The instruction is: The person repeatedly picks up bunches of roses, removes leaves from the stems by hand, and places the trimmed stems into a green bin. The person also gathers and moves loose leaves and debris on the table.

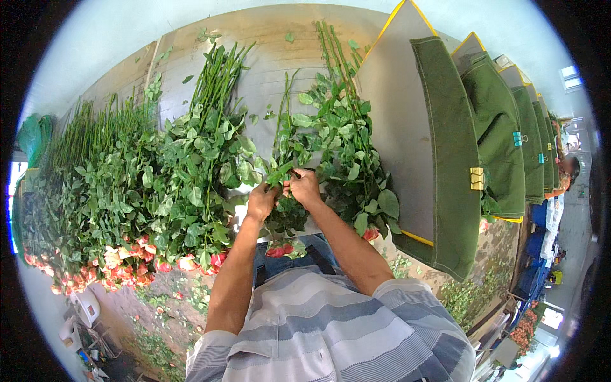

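Note:
Close to the table's near edge, my left hand (261, 203) has its fingers closed around the leafy part of a rose stem. My right hand (305, 187) meets it there, gripping a small dark-handled tool (296, 174); its working end is hidden by fingers and leaves. Between my forearms, pink-red rose blooms (280, 250) hang over the edge, and bare green stems (284, 102) point away from me. To the right lies a bunch of leafy roses (341, 129). Left of my hands is a larger pile of roses (191, 157), blooms towards me.
Upright grey panels (396, 105) draped with dark green cloth (451, 157) line the table's right side, with binder clips (477, 178) on them. Loose leaves (188, 79) lie on the metal tabletop (174, 67). Leaf litter (167, 329) covers the floor. Another person (568, 172) is at far right.

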A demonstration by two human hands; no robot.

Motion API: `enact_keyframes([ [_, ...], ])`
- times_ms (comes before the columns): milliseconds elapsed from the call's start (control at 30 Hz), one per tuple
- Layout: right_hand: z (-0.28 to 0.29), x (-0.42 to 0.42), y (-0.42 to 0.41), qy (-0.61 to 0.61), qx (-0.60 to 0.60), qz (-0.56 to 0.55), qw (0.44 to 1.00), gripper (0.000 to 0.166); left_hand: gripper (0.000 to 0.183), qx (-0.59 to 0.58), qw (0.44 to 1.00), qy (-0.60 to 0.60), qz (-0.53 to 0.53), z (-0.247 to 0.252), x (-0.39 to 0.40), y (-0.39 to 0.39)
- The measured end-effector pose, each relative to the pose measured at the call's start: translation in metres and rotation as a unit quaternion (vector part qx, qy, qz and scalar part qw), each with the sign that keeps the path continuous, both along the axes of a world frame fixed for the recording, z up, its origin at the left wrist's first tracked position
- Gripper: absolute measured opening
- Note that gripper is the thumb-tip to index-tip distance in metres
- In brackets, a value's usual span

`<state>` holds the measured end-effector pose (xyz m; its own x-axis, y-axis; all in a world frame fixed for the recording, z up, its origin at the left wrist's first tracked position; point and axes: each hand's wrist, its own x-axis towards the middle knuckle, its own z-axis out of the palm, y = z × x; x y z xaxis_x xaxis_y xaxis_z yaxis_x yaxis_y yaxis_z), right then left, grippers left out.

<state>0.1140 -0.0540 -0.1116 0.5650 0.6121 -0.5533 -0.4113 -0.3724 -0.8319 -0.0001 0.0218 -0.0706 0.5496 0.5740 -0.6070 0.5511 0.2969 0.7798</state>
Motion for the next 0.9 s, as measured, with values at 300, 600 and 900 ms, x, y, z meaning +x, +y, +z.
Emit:
enact_keyframes([
  [300, -0.017, 0.002, 0.015, -0.245, -0.124, 0.065, 0.959, 0.022, 0.040, -0.023, 0.998, -0.054, -0.010, -0.035, -0.018, -0.007],
  [600, 0.093, -0.031, 0.054, -0.050, 0.082, 0.022, 0.995, 0.040, 0.051, 0.378, 0.923, 0.063, -0.022, 0.137, -0.126, 0.060],
  [900, 0.075, -0.123, 0.126, 0.018, -0.009, 0.144, 0.989, 0.027, 0.049, 0.435, 0.763, 0.472, 0.077, 0.132, -0.302, 0.227],
])
